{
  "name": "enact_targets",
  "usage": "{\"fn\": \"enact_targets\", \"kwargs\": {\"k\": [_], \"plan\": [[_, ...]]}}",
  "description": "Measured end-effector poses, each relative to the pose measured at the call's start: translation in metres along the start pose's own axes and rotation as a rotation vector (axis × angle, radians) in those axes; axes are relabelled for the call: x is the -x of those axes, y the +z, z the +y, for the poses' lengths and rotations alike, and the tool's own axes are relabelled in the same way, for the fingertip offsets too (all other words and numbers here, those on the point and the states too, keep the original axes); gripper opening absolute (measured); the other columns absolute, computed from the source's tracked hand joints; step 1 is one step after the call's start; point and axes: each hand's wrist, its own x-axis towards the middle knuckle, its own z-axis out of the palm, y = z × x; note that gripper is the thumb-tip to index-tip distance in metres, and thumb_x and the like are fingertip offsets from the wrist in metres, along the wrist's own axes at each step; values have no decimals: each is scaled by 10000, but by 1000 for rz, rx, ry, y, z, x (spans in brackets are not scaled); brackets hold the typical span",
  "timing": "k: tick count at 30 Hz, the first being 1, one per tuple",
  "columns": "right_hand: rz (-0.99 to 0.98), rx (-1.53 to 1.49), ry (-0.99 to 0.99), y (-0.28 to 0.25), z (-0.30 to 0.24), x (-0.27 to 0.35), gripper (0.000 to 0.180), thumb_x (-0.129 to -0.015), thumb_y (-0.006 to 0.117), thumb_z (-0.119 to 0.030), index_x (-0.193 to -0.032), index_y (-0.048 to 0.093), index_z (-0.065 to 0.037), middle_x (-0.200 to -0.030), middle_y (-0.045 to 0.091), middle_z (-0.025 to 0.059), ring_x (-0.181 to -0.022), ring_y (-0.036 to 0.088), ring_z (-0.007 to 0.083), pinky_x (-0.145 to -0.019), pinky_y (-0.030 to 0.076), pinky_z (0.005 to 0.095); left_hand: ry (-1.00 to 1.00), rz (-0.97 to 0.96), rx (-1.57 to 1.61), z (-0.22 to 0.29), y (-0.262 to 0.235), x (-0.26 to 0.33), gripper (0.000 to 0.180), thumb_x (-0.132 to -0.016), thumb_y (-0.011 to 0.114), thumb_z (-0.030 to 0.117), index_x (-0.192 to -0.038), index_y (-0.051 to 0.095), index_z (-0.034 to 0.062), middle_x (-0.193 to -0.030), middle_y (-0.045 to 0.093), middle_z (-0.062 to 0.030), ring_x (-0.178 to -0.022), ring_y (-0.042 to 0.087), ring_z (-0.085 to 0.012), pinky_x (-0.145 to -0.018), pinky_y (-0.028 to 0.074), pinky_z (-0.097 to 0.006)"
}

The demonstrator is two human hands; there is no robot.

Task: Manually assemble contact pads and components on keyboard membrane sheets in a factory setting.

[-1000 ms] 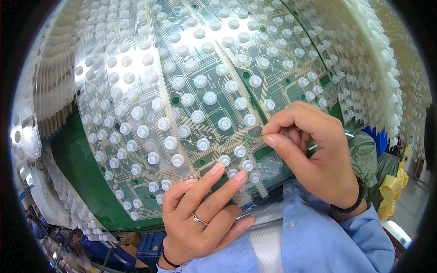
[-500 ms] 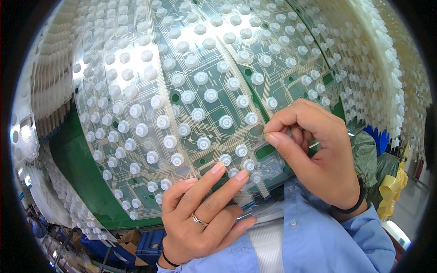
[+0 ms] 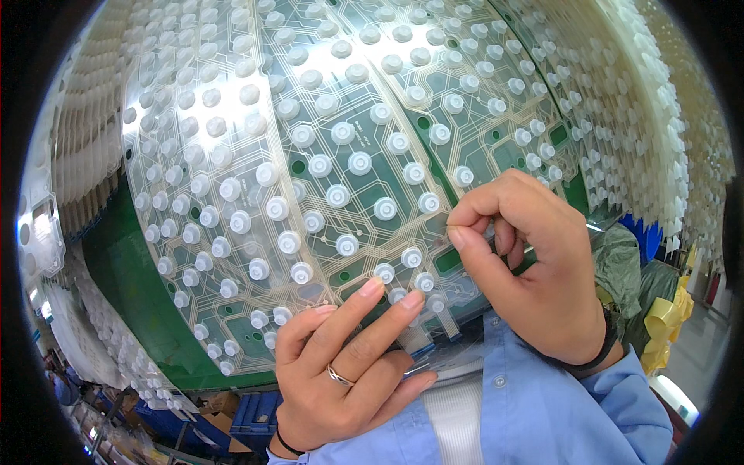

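Observation:
Clear film circuit sheets (image 3: 376, 234) with printed pale traces lie side by side and overlapping on a green surface (image 3: 147, 318). Rows of whitish rubber domes (image 3: 385, 208) stand up from them. My left hand (image 3: 349, 372) has its fingers apart, with fingertips resting on the near part of the middle sheet, beside several domes. Above the right part of that sheet, my right hand (image 3: 542, 256) is closed in a pinch of thumb and forefinger. Whatever lies between those fingertips is too small to make out. The other right fingers curl inward.
Tall stacks of similar domed sheets stand at the left (image 3: 85, 147) and right (image 3: 643, 116). Beyond my right arm are a greenish plastic bag (image 3: 620, 267) and yellow wrapping (image 3: 666, 329). A blue bin (image 3: 256, 422) sits below at lower left.
My right hand has shifted very slightly left, its pinch kept. My left hand rests in the same place, and the sheets look almost unchanged.

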Motion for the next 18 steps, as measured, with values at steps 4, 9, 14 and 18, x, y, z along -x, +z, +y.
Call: {"fn": "enact_targets", "kwargs": {"k": [4, 9, 14, 18], "plan": [[19, 64, -42, 1, 0, 2, 129, -779, 667, 33, -861, 618, -53, -755, 538, 6, -553, 395, 82, -490, 313, 224, -1, -3, 4, 1, 0, 0, 341, -757, 726, 443, -639, 598, 149, -1146, 689, -63, -1182, 571, -294, -914, 361, -402], [108, 174, -67, 3, -3, 1, 237, -776, 687, 29, -986, 614, -54, -827, 514, 39, -592, 392, 100, -512, 328, 232, -7, 1, 6, 0, -1, 0, 314, -763, 719, 411, -644, 602, 146, -1146, 687, -78, -1186, 568, -295, -917, 365, -409], [134, 279, -142, -6, 12, 4, 262, -792, 683, -9, -1044, 614, -31, -919, 522, 92, -716, 473, 175, -624, 394, 270, -41, 14, 63, -5, -9, 0, 281, -738, 751, 359, -661, 587, 142, -1164, 683, -52, -1167, 584, -268, -908, 387, -372], [151, 377, -235, -12, 17, 5, 282, -777, 689, -36, -1051, 625, -20, -971, 547, 122, -860, 532, 271, -766, 429, 338, -42, 35, 117, -6, -13, -2, 271, -719, 771, 342, -681, 591, 143, -1167, 683, -48, -1160, 590, -256, -896, 400, -363]]}}
